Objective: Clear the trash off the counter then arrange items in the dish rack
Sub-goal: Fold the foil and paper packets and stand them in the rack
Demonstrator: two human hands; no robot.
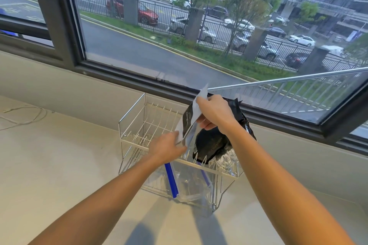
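Observation:
A white wire dish rack [132, 125] stands on the pale counter below the window. Above its right half I hold a flat black-and-silver foil wrapper [189, 119]: my right hand [214, 112] pinches its top edge and my left hand [169, 147] grips its lower corner. A crumpled black plastic bag [211, 145] hangs behind my right hand and sags into the rack; which hand carries it I cannot tell. Crinkled silver foil [229, 159] lies in the rack's right end. A clear zip bag with blue strips [172, 181] sits under the rack's front.
A white cable [23, 117] trails over the counter at far left. The dark window frame [139, 81] and sill run right behind the rack, with a metal rod [288, 79] slanting across the glass. Bare counter [59, 165] lies left of and in front of the rack.

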